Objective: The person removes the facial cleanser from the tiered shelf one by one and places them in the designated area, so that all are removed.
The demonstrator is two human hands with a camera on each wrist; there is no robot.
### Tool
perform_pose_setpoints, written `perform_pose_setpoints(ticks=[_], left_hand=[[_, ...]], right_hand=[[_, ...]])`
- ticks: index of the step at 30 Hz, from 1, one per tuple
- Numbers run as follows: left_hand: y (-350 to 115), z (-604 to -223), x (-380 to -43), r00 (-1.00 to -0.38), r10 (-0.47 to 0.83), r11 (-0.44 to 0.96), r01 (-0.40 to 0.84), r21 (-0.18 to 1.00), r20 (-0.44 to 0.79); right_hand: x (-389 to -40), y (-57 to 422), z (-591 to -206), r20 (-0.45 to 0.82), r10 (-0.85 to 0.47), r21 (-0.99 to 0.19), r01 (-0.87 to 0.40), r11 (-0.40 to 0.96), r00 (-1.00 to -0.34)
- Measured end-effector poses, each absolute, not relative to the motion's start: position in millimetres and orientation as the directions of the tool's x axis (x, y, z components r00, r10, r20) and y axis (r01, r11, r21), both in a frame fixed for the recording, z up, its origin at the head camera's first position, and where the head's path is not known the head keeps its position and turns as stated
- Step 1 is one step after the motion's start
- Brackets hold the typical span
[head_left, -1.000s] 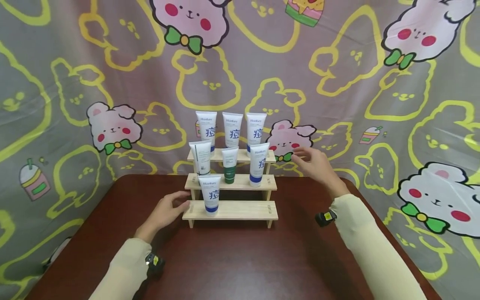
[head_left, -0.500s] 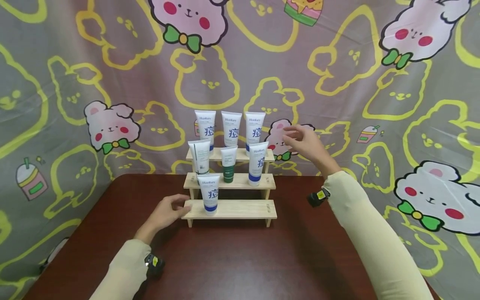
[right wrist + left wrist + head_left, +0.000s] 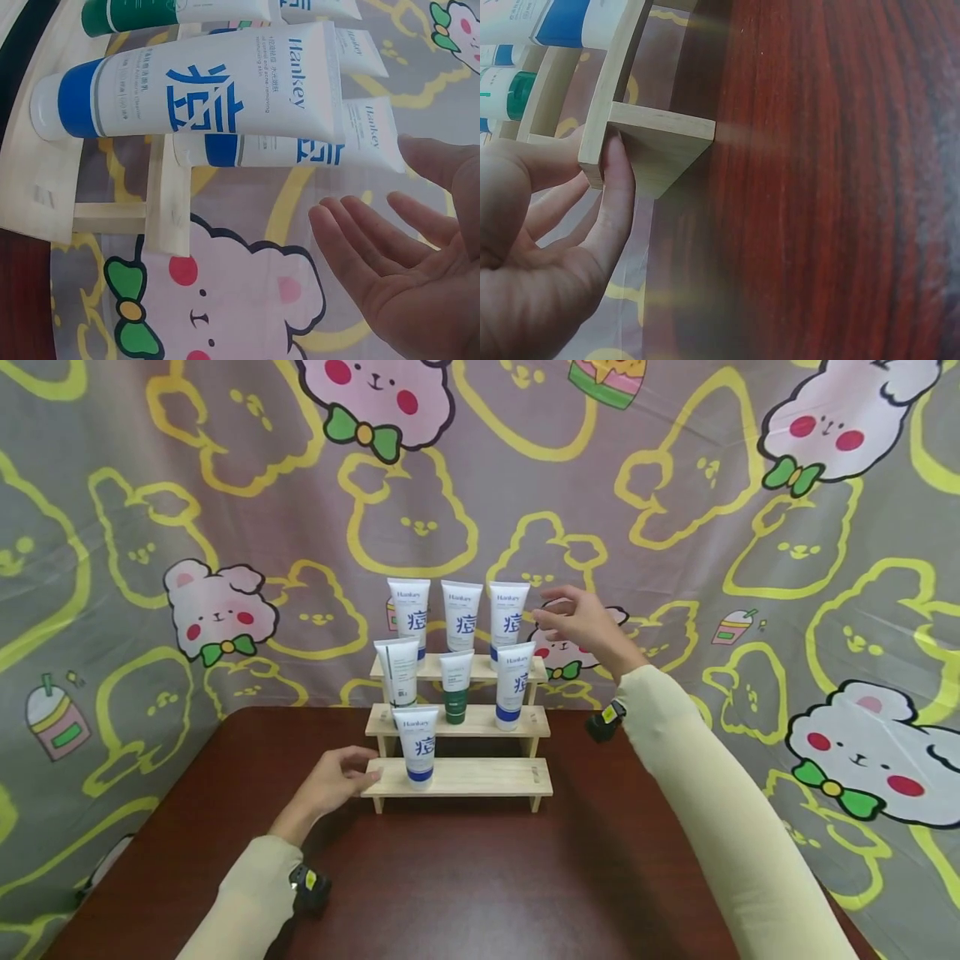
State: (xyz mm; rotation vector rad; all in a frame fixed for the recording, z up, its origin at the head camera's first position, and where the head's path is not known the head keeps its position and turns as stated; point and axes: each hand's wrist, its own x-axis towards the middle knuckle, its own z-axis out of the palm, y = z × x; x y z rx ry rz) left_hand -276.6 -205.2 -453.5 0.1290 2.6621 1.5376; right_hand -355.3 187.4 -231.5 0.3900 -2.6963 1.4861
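A three-step wooden stand (image 3: 487, 777) holds upright squeeze tubes. My left hand (image 3: 330, 783) pinches the left end of its lowest shelf; in the left wrist view, thumb and fingers lie on either side of the board (image 3: 596, 139). My right hand (image 3: 587, 622), fingers loosely spread and holding nothing, is beside the white-and-blue tube (image 3: 507, 610) at the right of the top step. In the right wrist view, the thumb is right at that tube's flat end (image 3: 382, 135). In front of it stands another white-and-blue tube (image 3: 513, 689) on the middle step.
Two more white-and-blue tubes share the top step. A green-and-white tube (image 3: 455, 689) and a white tube (image 3: 400, 668) stand on the middle step, and one white-and-blue tube (image 3: 417, 747) on the lowest. Behind the dark red table (image 3: 450, 877) hangs a patterned cloth (image 3: 675, 443).
My right hand has moved up and leftward, from right of the stand to beside the top right tube. The left hand keeps its grip on the lowest shelf.
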Motion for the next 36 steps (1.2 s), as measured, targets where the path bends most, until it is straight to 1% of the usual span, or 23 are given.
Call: perform_pose_setpoints(ticks=[6, 13, 19, 30, 36], left_hand=[[-205.9, -454.4, -277.8, -0.993, 0.111, 0.466, 0.024, 0.885, -0.031], [-205.8, -451.1, -278.7, -0.993, 0.105, 0.485, 0.002, 0.874, -0.056], [-205.1, -451.8, -280.5, -0.993, 0.106, 0.485, 0.006, 0.874, -0.052], [-203.9, -445.9, -279.1, -0.993, 0.086, 0.512, -0.028, 0.859, -0.084], [-203.5, -446.0, -280.0, -0.993, 0.086, 0.503, -0.027, 0.864, -0.082]], right_hand=[[-363.1, 175.2, -228.9, 0.148, -0.201, -0.826, -0.233, 0.514, -0.968], [-371.0, 166.5, -230.4, 0.130, -0.200, -0.833, -0.216, 0.509, -0.971], [-374.9, 164.7, -235.7, 0.097, -0.204, -0.827, -0.193, 0.528, -0.974], [-384.3, 162.3, -243.2, 0.090, -0.186, -0.837, -0.176, 0.518, -0.978], [-384.3, 161.6, -246.3, 0.117, -0.158, -0.847, -0.182, 0.500, -0.980]])
